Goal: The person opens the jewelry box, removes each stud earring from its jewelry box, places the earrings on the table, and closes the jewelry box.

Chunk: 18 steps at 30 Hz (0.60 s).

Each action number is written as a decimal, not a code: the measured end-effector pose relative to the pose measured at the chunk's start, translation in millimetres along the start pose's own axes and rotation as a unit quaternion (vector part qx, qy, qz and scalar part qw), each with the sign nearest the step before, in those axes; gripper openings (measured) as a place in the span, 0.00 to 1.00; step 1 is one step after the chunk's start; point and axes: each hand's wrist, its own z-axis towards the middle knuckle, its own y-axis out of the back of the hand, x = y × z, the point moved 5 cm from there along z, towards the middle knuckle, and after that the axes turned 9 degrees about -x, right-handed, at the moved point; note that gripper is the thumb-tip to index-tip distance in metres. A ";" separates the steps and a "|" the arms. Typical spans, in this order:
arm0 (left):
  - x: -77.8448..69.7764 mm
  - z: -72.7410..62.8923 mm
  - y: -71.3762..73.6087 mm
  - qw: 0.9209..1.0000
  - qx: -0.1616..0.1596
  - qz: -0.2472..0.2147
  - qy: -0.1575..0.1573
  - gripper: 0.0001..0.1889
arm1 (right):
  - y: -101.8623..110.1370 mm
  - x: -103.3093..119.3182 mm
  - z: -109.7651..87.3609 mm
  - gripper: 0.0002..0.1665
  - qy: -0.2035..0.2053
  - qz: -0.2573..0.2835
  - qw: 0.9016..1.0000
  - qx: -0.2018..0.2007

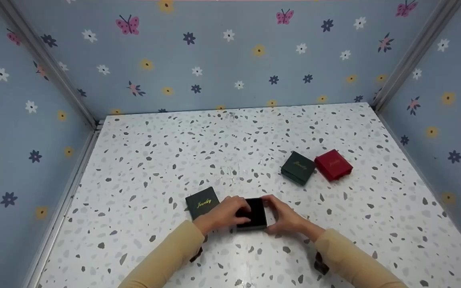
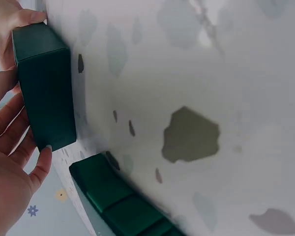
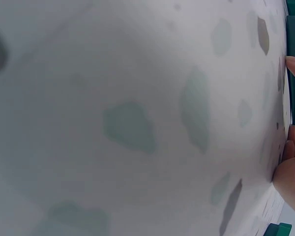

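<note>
A dark green jewelry box (image 1: 257,222) with a black interior sits on the table, its top facing up uncovered. My right hand (image 1: 284,218) holds its right side, thumb at the near corner and fingers at the far one. Over the left part of the box lies my left hand (image 1: 226,212), fingers curled over the black interior. In the left wrist view the green side of the box (image 2: 48,93) shows, with a left fingertip at its corner. Left of it lies a green piece (image 1: 204,203) with gold "Jewelry" lettering, partly covered by the left hand.
Farther back on the right rest a green jewelry box (image 1: 297,167) and a red jewelry box (image 1: 333,165), side by side, both with their tops on. The speckled white table (image 1: 154,160) is bounded by blue flowered walls (image 1: 230,56) at the back and sides.
</note>
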 end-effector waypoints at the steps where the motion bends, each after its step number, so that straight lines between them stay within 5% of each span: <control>1: 0.5 -0.3 -1.0 1.000 0.001 0.000 0.002 0.13 | 0.0 -0.1 0.0 0.48 0.002 -0.002 1.000 -0.001; 18: 0.3 -1.9 -5.5 1.000 -0.020 0.013 -0.018 0.11 | 0.7 0.2 0.0 0.49 -0.008 -0.016 1.000 -0.003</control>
